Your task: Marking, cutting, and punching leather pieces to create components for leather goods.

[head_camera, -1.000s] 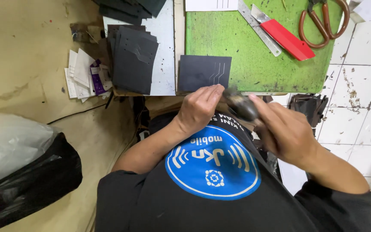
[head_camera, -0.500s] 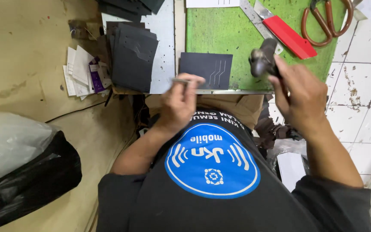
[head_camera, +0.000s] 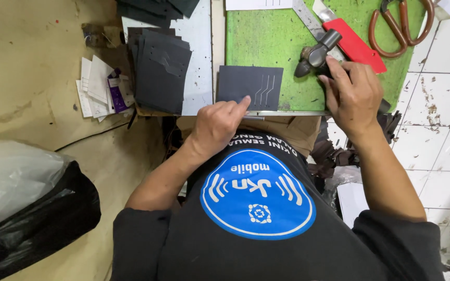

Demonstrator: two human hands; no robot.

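A dark grey rectangular piece (head_camera: 250,86) with three cut lines lies at the near edge of a green mat (head_camera: 266,36). My left hand (head_camera: 217,127) rests at that edge, its index fingertip touching the piece. Its other fingers are curled around a thin metal rod (head_camera: 255,118) that sticks out to the right. My right hand (head_camera: 352,96) grips the handle of a small hammer, and the metal hammer head (head_camera: 314,53) is over the mat, to the right of the piece.
A stack of dark cut pieces (head_camera: 162,67) sits left of the mat on a white board. A red-handled cutter (head_camera: 352,44), a metal ruler (head_camera: 308,21) and brown-handled scissors (head_camera: 399,26) lie at the mat's far right. Paper scraps (head_camera: 97,86) and a black plastic bag (head_camera: 32,218) are on the left.
My right hand has carried the hammer from in front of my chest up onto the mat at the right. My left hand has moved forward to touch the dark piece.
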